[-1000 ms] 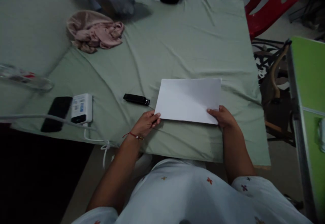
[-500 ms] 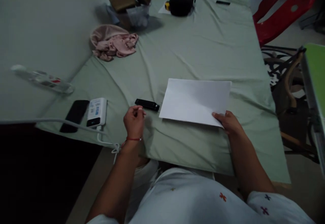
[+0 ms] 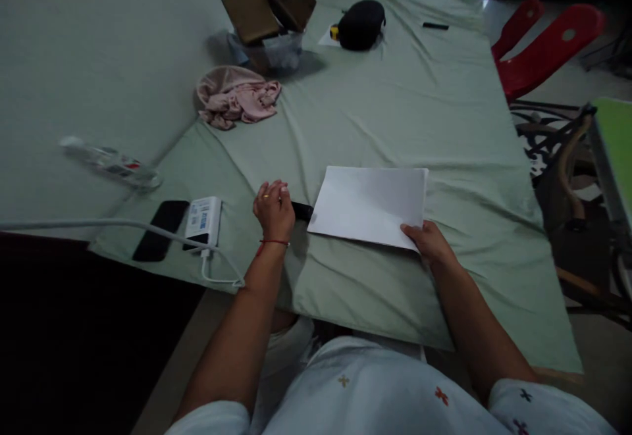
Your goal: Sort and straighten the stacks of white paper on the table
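A white sheet of paper [image 3: 370, 204] lies flat on the green-covered table [image 3: 395, 106] in front of me. My right hand [image 3: 427, 243] pinches its near right corner. Just left of the sheet lies a small black oblong object [image 3: 302, 211], and my left hand [image 3: 273, 210] rests over its left end with fingers curled on it. Whether the object is lifted off the cloth is not clear.
A white power bank [image 3: 202, 222] with a cable and a black phone [image 3: 160, 229] lie at the near left. A plastic bottle [image 3: 111, 162], pink cloth [image 3: 237, 96], open cardboard box [image 3: 269, 7] and black pouch [image 3: 361, 24] lie farther back. Red chairs [image 3: 543, 40] stand at the right.
My left hand left the paper's near left corner and moved left onto the black object. My right hand stayed on the paper's corner. The view tilted up.
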Motion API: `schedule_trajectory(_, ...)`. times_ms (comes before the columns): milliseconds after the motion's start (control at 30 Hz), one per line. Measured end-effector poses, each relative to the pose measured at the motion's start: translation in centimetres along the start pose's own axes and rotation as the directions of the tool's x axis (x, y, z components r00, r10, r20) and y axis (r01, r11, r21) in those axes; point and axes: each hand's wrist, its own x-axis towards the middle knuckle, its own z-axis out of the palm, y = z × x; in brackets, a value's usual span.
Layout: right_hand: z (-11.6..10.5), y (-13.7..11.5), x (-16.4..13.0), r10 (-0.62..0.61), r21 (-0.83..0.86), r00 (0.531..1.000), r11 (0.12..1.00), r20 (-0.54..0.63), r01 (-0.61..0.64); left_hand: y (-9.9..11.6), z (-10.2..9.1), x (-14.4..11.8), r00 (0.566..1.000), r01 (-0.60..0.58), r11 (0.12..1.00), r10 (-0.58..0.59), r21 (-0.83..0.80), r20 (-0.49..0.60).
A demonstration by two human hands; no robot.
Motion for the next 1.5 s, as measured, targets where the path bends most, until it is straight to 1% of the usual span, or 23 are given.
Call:
schedule_trajectory(67, 0.2, 0.2, 0.1, -0.008, -0.009, 1.000, 1.000, -0.005, 0.008, 0.9, 0.6, 0.3, 0.997, 0.034, 0.997, -0.037, 0.064, 0.060)
schedule_trajectory(133, 0.2, 0.5, 0.2, -0.023, -0.034, 1.000, 0.999, -0.010, 0.023, 1.5, 1.2, 0.2, 0.992, 0.033, 0.991, -0.048, 0.126, 0.121)
schedule_trajectory(233, 0.2, 0.7, 0.4, -0.042, -0.076, 0.999, 0.996, -0.007, 0.042, 2.0, 2.0, -0.2, 0.975, -0.019, 0.982, -0.023, 0.189, 0.219)
schedule_trajectory(333, 0.2, 0.7, 0.4, -0.047, -0.109, 0.999, 0.993, -0.009, 0.045, 1.8, 2.3, -0.6, 0.963, -0.051, 0.975, -0.010, 0.215, 0.270)
schedule_trajectory(500, 0.5, 0.6, 0.4, -0.049, -0.089, 0.998, 0.995, -0.036, 0.045, 1.2, 2.3, -1.0, 0.957, -0.072, 0.972, 0.004, 0.224, 0.290)
schedule_trajectory(667, 0.8, 0.6, 0.2, -0.044, -0.070, 0.998, 0.997, -0.043, 0.041, 1.2, 2.6, -1.4, 0.959, -0.126, 0.970, 0.065, 0.208, 0.275)
schedule_trajectory(800, 1.1, 0.7, -0.1, -0.075, -0.017, 0.994, 0.997, -0.074, 0.074, 1.3, 2.9, -1.3, 0.955, -0.120, 0.972, 0.057, 0.202, 0.290)
schedule_trajectory(900, 1.2, 0.8, -0.1, -0.082, 0.015, 0.993, 0.996, -0.089, 0.084, 1.2, 3.0, -1.3, 0.961, -0.120, 0.974, 0.066, 0.191, 0.269)
schedule_trajectory(1000, 0.8, 0.7, 0.0, -0.092, -0.044, 0.993, 0.995, -0.076, 0.089, 1.1, 3.1, -1.1, 0.966, -0.106, 0.977, 0.056, 0.187, 0.254)
schedule_trajectory(1100, -0.5, 0.4, 0.0, -0.139, -0.122, 0.987, 0.984, -0.077, 0.129, 1.0, 3.1, -0.6, 0.964, -0.076, 0.981, 0.027, 0.177, 0.264)
schedule_trajectory(1167, -1.9, 0.1, 0.0, -0.165, -0.134, 0.983, 0.979, -0.081, 0.153, 0.8, 2.7, -0.5, 0.973, -0.037, 0.988, 0.002, 0.147, 0.232)
schedule_trajectory(1233, -3.6, -0.1, -0.2, -0.162, -0.136, 0.983, 0.979, -0.081, 0.150, 0.6, 2.1, -1.0, 0.989, -0.026, 0.997, 0.015, 0.074, 0.144)
schedule_trajectory(1333, -6.2, 0.1, -0.5, -0.142, -0.101, 0.985, 0.986, -0.100, 0.132, 0.4, 0.7, -3.7, 0.995, -0.094, 0.992, 0.092, -0.084, -0.030)
schedule_trajectory(1367, -6.9, 0.2, -0.7, -0.139, -0.079, 0.985, 0.988, -0.105, 0.131, 0.5, 0.3, -4.9, 0.994, -0.097, 0.986, 0.088, -0.137, -0.070)
schedule_trajectory(1400, -7.5, 0.4, -0.8, -0.139, -0.060, 0.984, 0.989, -0.109, 0.133, 0.7, -0.1, -6.3, 0.996, -0.064, 0.977, 0.049, -0.201, -0.076)
schedule_trajectory(1433, -8.0, 0.6, -0.8, -0.138, -0.046, 0.984, 0.990, -0.113, 0.134, 1.0, -0.4, -7.6, 0.999, 0.002, 0.959, -0.012, -0.284, -0.035)
schedule_trajectory(1467, -8.3, 0.8, -0.9, -0.136, -0.039, 0.984, 0.990, -0.116, 0.132, 1.4, -0.5, -8.8, 0.995, 0.087, 0.921, -0.064, -0.381, 0.072)
schedule_trajectory(1500, -8.5, 1.0, -0.9, -0.134, -0.039, 0.984, 0.991, -0.118, 0.130, 1.8, -0.6, -9.8, 0.971, 0.190, 0.862, -0.096, -0.470, 0.217)
